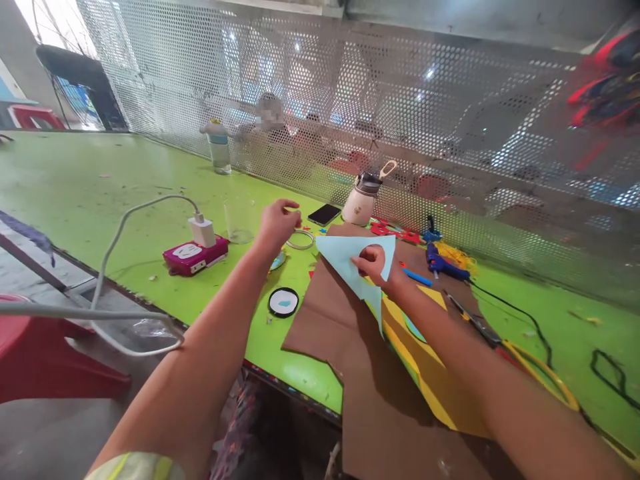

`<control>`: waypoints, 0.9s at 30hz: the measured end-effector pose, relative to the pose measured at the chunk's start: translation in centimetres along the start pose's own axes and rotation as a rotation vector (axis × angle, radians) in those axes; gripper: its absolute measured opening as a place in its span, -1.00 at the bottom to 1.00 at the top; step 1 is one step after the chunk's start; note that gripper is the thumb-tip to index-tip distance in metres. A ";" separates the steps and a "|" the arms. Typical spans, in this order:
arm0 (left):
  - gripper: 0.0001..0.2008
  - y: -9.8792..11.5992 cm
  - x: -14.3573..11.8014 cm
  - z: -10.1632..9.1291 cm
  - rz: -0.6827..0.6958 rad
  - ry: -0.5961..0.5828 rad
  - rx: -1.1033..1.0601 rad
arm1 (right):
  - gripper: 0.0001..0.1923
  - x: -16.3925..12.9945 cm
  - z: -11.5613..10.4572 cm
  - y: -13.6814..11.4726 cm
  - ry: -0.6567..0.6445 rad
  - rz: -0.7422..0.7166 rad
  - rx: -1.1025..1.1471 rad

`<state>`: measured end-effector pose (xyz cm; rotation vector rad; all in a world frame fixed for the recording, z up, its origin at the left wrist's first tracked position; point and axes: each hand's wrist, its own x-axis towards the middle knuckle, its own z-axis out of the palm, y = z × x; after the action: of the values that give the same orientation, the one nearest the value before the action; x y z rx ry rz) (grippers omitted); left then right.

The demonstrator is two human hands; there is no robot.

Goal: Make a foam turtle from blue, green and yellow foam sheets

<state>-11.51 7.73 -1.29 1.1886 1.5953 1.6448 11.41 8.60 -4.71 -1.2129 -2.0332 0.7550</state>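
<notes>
Head view: right hand (376, 265) fingers pinch pale blue paper sheet (350, 261), raised over brown cardboard (330, 320) on green desk (100, 193). Left hand (277, 223) fingers curled narrow, apparently empty, near ring (301, 240). Yellow sheet (440, 380) underneath, cut shapes lying about; blue sheet seemingly uncut, glue gun (443, 263) idle.

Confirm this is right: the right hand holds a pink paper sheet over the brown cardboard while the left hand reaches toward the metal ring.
Wrong in one respect: the paper sheet in the right hand is light blue, not pink, as the head view shows. It is over the brown cardboard; the left hand reaches toward the metal ring.
</notes>
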 end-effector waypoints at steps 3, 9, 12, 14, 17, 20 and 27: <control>-0.91 -0.5 -0.3 0.0 -0.099 -0.236 0.158 | -0.73 -0.2 0.7 -0.2 0.010 0.004 0.064; -0.94 -0.7 -1.4 0.7 -0.163 -0.499 0.299 | -0.71 -0.3 1.0 0.0 -0.007 0.050 0.190; -0.96 -0.2 -1.9 0.8 -0.154 -0.581 0.356 | -0.69 -0.4 0.9 -0.2 -0.012 0.076 0.258; -0.97 0.2 -2.2 0.8 -0.133 -0.637 0.402 | -0.66 -0.3 0.8 -0.3 -0.009 0.097 0.304; -0.92 0.8 -2.8 0.8 -0.084 -0.715 0.474 | -0.61 0.0 0.6 -0.4 -0.007 0.127 0.355; -0.87 1.2 -3.0 0.8 -0.033 -0.748 0.532 | -0.59 0.2 0.5 -0.6 -0.021 0.138 0.360; -0.90 0.7 -2.0 0.4 -0.045 -0.628 0.563 | -0.74 -0.5 0.8 -1.9 -0.105 0.073 0.212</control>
<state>-10.11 6.13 -1.07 1.7116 1.6634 0.6696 9.98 7.23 -3.87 -1.1514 -1.9420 1.0606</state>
